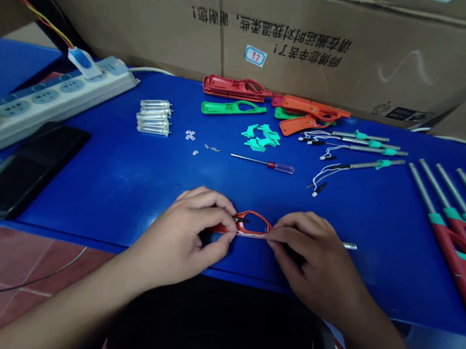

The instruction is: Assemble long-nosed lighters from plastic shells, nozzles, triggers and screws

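Note:
An orange lighter shell (258, 216) lies near the table's front edge, with a dark part and a white wire along its looped section. My left hand (195, 230) pinches its left end, fingers curled over the dark part. At the other end my right hand (313, 252) grips the shell, thumb and fingers together. A metal tube tip (349, 246) sticks out to the right of that hand. Both palms hide much of the piece. Beyond my hands are a screwdriver (280, 168), teal triggers (260, 137) and wired metal tubes (349, 163).
Clear fuel tanks (153, 116), small white pieces (190, 135) and green shell halves (232, 108) lie further back. Several assembled red lighters (463, 252) are on the right. A power strip (36, 102) and phone (25, 171) sit left. A cardboard box (151, 20) stands behind.

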A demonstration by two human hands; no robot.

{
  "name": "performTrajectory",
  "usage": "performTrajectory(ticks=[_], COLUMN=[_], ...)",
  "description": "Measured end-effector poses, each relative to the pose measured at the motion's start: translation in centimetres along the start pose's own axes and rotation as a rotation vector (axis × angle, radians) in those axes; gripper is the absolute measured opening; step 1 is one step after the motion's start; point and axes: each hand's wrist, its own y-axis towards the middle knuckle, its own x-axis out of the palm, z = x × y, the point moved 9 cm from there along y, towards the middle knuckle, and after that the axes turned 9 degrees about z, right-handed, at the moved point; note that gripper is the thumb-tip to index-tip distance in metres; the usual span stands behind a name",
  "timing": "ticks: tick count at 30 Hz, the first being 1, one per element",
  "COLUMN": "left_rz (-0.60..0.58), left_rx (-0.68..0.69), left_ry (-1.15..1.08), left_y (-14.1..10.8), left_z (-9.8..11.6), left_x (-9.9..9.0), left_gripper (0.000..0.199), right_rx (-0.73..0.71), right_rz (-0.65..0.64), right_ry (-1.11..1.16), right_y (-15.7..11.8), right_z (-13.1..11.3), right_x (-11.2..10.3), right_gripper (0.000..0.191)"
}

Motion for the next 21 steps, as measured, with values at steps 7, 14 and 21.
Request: performTrajectory(ticks=[7,14,21], left_rz=[0.038,0.064,-0.018], left_rx=[-0.007,-0.03,0.044], left_ry=[-0.033,-0.036,0.041], left_y=[0.2,-0.1,0.0], left_z=[-0.1,-0.4,0.1], left_x=[-0.4,-0.6,-1.1], left_gripper=[0.009,0.008,0.01], right_rx=[-0.028,-0.063,-0.037], right_rz=[0.013,0.026,0.021], right_ry=[-0.006,-0.025,-0.07], right_y=[0.0,-0.2,-0.2], right_z=[0.0,-0.3,-0.4], right_x=[-0.1,-0.1,-0.1], right_gripper=[0.014,0.016,0.019])
